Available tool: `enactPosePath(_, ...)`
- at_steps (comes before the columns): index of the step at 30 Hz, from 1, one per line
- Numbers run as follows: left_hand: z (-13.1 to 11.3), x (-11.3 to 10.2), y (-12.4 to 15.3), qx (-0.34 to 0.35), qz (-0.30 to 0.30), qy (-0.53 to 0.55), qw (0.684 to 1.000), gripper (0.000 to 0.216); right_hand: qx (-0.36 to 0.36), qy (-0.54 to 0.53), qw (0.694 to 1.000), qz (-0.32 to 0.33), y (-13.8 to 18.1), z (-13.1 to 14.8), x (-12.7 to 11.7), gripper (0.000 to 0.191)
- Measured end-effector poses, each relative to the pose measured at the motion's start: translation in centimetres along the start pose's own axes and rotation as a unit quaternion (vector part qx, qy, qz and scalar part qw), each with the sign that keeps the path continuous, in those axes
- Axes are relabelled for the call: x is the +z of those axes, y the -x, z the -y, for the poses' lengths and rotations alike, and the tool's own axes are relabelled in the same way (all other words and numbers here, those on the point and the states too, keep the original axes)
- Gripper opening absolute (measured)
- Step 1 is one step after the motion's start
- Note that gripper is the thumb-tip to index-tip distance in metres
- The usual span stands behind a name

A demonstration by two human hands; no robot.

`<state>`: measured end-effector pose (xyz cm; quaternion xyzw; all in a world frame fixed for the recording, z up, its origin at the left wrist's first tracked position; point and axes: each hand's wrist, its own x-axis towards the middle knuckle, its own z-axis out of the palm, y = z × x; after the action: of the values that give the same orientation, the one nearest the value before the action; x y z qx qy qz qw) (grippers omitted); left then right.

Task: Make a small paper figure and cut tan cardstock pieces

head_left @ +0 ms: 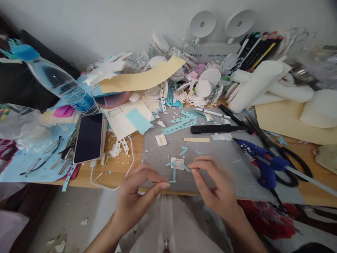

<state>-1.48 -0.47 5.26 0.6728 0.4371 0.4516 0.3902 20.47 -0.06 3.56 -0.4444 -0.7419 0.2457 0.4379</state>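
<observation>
My left hand [138,193] hovers at the near edge of a grey cutting mat [223,158], its fingers curled and its thumb and forefinger pinched toward a small light-blue paper strip [174,173]. My right hand [213,184] is beside it, fingers bent, fingertips close to a small white and blue paper piece [179,163]. What either pinch holds, if anything, is too small to make out. More blue strips [179,125] lie farther back on the mat.
A blue glue gun [265,163], black scissors [284,154] and a black craft knife [214,129] lie right of my hands. A phone [88,137], a water bottle [58,82] and tweezers lie to the left. Paper scraps, foam rolls and markers crowd the back.
</observation>
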Motion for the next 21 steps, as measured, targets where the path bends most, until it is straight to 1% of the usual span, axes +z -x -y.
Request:
enactPosePath(1,0.1,-0.1,0.0,-0.002,-0.006,-0.004,1.0,0.008,-0.015,0.058,0.998,0.006,0.3,-0.6,-0.1,0.02)
enactPosePath(3,0.4,-0.3,0.0,-0.015,-0.015,-0.011,1.0,0.009,-0.033,0.153,0.986,0.05,0.9,-1.6,0.0,0.03)
enactPosePath(5,0.7,-0.4,-0.2,-0.032,-0.02,-0.019,0.999,0.01,-0.032,0.206,0.973,0.103,1.1,-2.4,0.5,0.034)
enactPosePath(8,1.0,-0.4,-0.5,-0.042,-0.022,-0.034,0.998,0.014,-0.021,0.228,0.962,0.145,0.6,-3.1,1.5,0.035)
enactPosePath(12,1.3,-0.4,-0.9,-0.041,-0.011,-0.048,0.998,0.02,-0.013,0.202,0.968,0.15,-0.7,-3.8,1.7,0.036)
enactPosePath(14,1.5,-0.5,-0.9,-0.045,-0.005,-0.054,0.998,0.021,-0.02,0.173,0.977,0.125,-0.5,-3.9,1.1,0.034)
enactPosePath(16,1.7,-0.6,-1.0,-0.047,0.003,-0.06,0.997,0.022,-0.027,0.152,0.986,0.067,0.5,-3.9,0.0,0.031)
enactPosePath(17,1.8,-0.7,-1.1,-0.048,0.008,-0.063,0.997,0.023,-0.025,0.153,0.988,0.025,1.4,-4.0,-0.6,0.028)
enactPosePath(19,2.0,-0.9,-1.3,-0.043,0.017,-0.07,0.996,0.022,-0.009,0.187,0.981,-0.052,3.2,-4.1,-2.0,0.024)
enactPosePath(21,2.2,-1.0,-1.8,-0.036,0.031,-0.078,0.996,0.018,0.017,0.207,0.973,-0.104,5.0,-4.4,-3.3,0.02)
